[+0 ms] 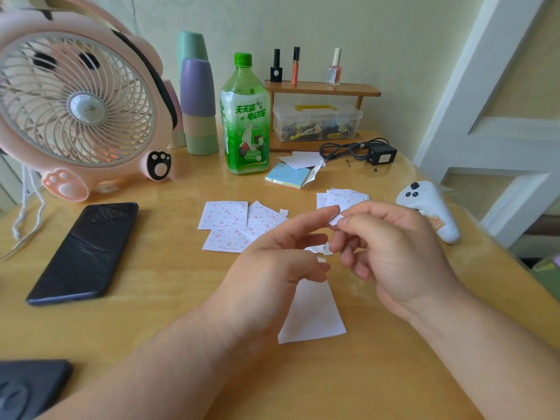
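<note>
White scrap (335,220) pinched by left hand (272,262) and right hand (400,253); cherry-print sheets (225,215) behind, phone (85,253) left.

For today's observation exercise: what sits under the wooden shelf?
A clear plastic box with a yellow handle, holding small blurred items. Anything behind it is hidden.

A small white paper scrap (335,220) is held up, pinched between the left hand (266,268) and right hand (397,250).
</note>
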`<state>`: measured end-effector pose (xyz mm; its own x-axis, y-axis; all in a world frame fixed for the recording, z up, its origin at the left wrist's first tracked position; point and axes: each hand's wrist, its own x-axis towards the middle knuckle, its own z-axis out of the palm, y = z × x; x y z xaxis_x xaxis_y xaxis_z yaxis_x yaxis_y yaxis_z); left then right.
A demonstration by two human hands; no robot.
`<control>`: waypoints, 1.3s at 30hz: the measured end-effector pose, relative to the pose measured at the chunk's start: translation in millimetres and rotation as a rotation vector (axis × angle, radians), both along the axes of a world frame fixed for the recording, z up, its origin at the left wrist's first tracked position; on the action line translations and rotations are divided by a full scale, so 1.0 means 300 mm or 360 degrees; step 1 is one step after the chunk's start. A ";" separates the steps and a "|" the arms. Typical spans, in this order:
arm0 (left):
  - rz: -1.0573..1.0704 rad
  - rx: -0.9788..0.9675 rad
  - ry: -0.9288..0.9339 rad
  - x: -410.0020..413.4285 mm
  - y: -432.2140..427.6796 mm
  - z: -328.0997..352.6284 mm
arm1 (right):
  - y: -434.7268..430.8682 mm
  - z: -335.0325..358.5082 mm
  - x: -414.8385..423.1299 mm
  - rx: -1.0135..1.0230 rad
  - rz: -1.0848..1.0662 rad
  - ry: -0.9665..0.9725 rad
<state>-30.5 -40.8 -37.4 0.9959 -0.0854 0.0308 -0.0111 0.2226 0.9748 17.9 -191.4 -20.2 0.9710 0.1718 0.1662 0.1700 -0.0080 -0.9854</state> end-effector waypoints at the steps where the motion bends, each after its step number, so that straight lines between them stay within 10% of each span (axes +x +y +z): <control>1: 0.0021 -0.0058 0.0014 0.001 -0.002 0.000 | 0.000 0.000 0.001 -0.0015 -0.0014 0.0002; 7: 0.0438 -0.0281 0.0105 0.033 0.047 0.018 | -0.023 0.009 0.024 -0.0273 -0.0110 -0.0068; 13: 0.0565 0.1087 0.0027 0.036 0.078 0.030 | -0.042 -0.022 0.069 -0.0892 -0.0016 -0.0253; 19: 0.0105 0.1669 -0.0177 0.017 0.061 0.010 | -0.038 -0.063 0.103 -0.1144 -0.0119 -0.0311; 39: 0.0060 0.1648 -0.0193 0.017 0.062 -0.007 | -0.022 0.003 -0.016 -0.1702 0.0484 -0.0177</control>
<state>-25.4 -22.2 -39.6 0.9936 -0.0958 0.0603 -0.1111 -0.7241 0.6807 13.0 -198.0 -19.3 0.8532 0.5061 -0.1261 0.3959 -0.7858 -0.4752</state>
